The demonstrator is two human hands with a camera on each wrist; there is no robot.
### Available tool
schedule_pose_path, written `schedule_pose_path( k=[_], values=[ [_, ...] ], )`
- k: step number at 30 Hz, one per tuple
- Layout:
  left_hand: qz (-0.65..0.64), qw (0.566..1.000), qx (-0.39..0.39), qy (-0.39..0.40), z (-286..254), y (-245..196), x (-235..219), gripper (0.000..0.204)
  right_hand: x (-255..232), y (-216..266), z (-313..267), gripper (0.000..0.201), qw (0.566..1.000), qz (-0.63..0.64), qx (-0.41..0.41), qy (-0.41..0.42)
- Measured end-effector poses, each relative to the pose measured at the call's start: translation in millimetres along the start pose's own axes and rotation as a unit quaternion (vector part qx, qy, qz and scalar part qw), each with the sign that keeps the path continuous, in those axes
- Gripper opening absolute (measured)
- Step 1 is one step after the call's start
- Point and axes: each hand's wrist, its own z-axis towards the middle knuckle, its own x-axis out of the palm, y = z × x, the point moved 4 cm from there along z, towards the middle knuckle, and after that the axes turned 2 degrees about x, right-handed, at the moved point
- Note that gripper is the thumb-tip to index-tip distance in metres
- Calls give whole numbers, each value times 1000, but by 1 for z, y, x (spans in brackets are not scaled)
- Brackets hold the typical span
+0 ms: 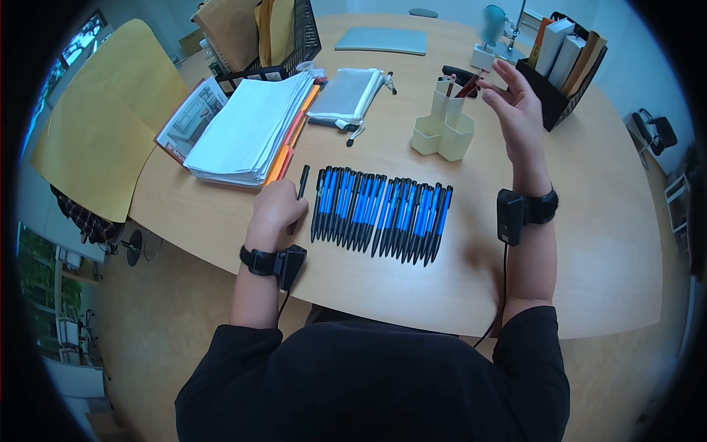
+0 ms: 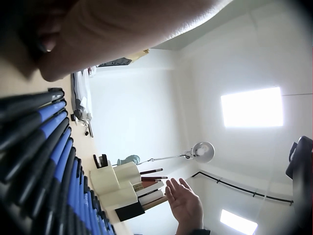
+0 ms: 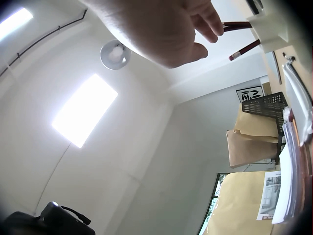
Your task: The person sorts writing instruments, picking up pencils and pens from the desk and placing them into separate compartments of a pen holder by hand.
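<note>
My left hand (image 1: 277, 208) is low at the left end of a row of blue and black pens (image 1: 383, 214). Its curled fingers pinch a black pen (image 1: 304, 182), whose middle is covered by the fingertips. The row lies side by side on the table, also close up in the left wrist view. Raised beside a cream pen holder (image 1: 443, 132), my right hand (image 1: 519, 110) has loosely bent fingers and nothing in them. Dark red pencils (image 3: 244, 50) stick up from the holder, near those fingertips.
Left of the pens lies a thick stack of papers (image 1: 247, 129), with a mesh pouch (image 1: 345, 96) behind it. A laptop (image 1: 381, 40) lies at the back. A black file box (image 1: 541, 92) with books stands behind the right hand. The table (image 1: 589, 243) curves round at the right.
</note>
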Motion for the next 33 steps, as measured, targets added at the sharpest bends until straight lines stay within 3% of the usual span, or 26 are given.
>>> schedule_pose_path(
  k=[4,6,8,10,11,12,14,16,19,23,25,26,28,29,31,33],
  values=[
    [-38,999,13,8,-4,2,-13,23,-1,29,-9,48,999,10,-50,-14],
    [-215,974,55,-54,-11,-12,-33,23,0,48,-17,45,992,-43,-116,-15],
    [-237,969,41,-49,-20,-38,-57,24,6,63,-28,40,989,-49,-138,-20],
    [-372,909,154,-109,-28,-64,-73,19,17,74,-39,37,981,-46,-182,49],
    [-393,889,208,-112,-32,-77,-77,16,25,82,-47,33,983,-51,-155,83],
    [-411,873,237,-114,-39,-93,-83,15,35,85,-54,30,976,-43,-179,116],
    [-415,846,306,-136,-50,-118,-91,15,49,93,-71,34,966,-32,-78,243],
    [-432,828,329,-138,-52,-132,-87,14,63,92,-81,30,971,44,-96,215],
    [-392,808,401,-180,-56,-146,-87,13,66,97,-87,26,967,18,-91,237],
    [-408,823,360,-161,-55,-146,-81,15,58,92,-78,22,963,-31,-35,264],
    [-406,851,271,-193,-47,-125,-73,15,49,85,-67,18,978,-34,-52,201],
    [-405,853,270,-189,-44,-116,-69,15,42,82,-60,18,982,-51,-70,170],
    [-350,909,163,-156,-33,-86,-58,15,29,74,-48,19,985,-26,-110,131],
    [-347,911,162,-152,-31,-75,-55,15,24,71,-42,18,988,-17,-114,107],
    [-242,960,82,-114,-25,-51,-43,17,19,63,-32,18,991,-3,-113,66],
    [-194,974,74,-97,-19,-29,-25,18,19,46,-24,19,991,-38,-108,65]
  ],
)
